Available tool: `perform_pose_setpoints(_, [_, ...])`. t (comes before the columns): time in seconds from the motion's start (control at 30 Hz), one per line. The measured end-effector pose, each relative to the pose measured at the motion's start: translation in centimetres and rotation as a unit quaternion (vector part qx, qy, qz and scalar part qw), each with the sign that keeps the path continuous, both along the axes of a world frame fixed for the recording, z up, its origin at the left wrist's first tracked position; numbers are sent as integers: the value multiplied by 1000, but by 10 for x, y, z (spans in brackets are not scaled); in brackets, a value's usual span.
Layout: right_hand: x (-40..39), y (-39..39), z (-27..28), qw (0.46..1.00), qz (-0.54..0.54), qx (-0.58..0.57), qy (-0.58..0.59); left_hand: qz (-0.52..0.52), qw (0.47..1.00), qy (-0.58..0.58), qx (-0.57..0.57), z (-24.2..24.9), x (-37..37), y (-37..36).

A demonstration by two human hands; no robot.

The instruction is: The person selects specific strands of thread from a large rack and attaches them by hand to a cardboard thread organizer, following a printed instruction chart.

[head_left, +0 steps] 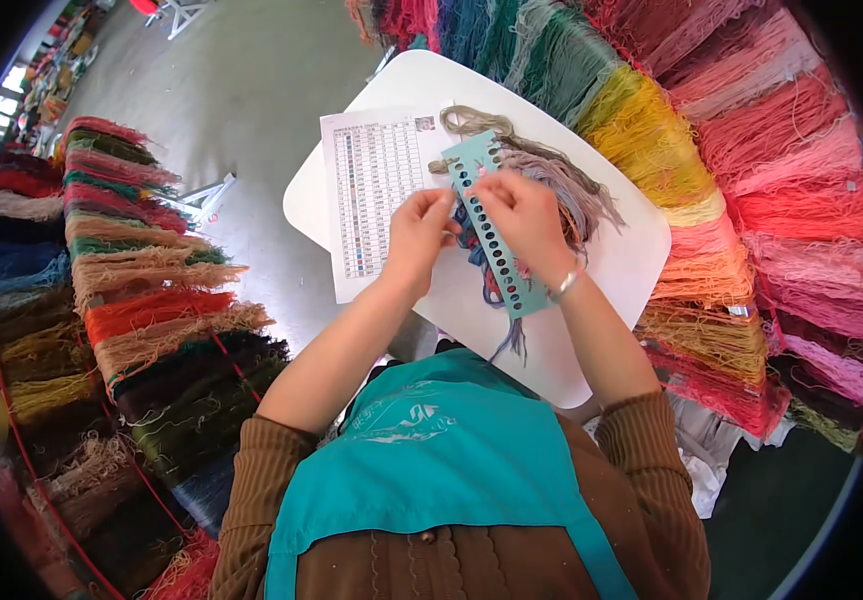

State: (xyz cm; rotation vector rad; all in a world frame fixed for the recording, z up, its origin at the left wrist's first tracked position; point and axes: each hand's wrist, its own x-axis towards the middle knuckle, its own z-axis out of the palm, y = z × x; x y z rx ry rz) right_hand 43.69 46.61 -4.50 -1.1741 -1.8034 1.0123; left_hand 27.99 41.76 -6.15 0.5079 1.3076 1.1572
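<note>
A teal thread card with a row of dark holes down one edge lies at a slant on the white table. My left hand is just left of the card, thumb and fingertips pinched together; whatever they hold is too small to make out. Over the card's upper half, my right hand is also closed in a pinch, its fingertips by the holes. Any thread in that grip is hidden. Bundled grey-mauve thread lies beneath and beside the card, with blue strands hanging past its lower end.
A printed chart lies on the left of the white table. Yellow skeins and pink skeins hang on racks at the right. More skeins hang at the left, above grey floor.
</note>
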Motion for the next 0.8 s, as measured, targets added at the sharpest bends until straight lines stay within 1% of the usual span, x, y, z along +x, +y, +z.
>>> perform_pose_setpoints(0.1, [-11,40,-6,1000,10,17,-16,25,999,-24,-20,-4,-1,22])
perform_pose_setpoints(0.2, [-18,64,-29,999,30,29,-29,13,998,-54,-21,-11,-5,39])
perform_pose_setpoints(0.23, [-16,70,-36,998,39,12,-57,7,997,-69,-21,-15,-5,43])
perform_pose_setpoints(0.33, [-12,71,-43,999,37,-15,-36,6,998,-64,-10,-14,-3,50])
perform_pose_setpoints(0.37, [-12,72,-45,999,40,-23,-12,7,998,-65,-10,-14,-3,52])
perform_pose_setpoints(0.57, [-10,72,-49,998,42,-41,9,-3,998,-65,-7,-18,-3,59])
perform_pose_setpoints(0.7, [-9,70,-47,998,40,-54,9,-21,995,-95,-13,-20,-6,64])
perform_pose_setpoints(0.73, [-9,71,-50,997,52,-54,13,-33,994,-108,-15,-22,-7,66])
perform_pose_setpoints(0.8, [-8,72,-52,996,64,-55,16,-26,994,-107,-23,-20,-7,68])
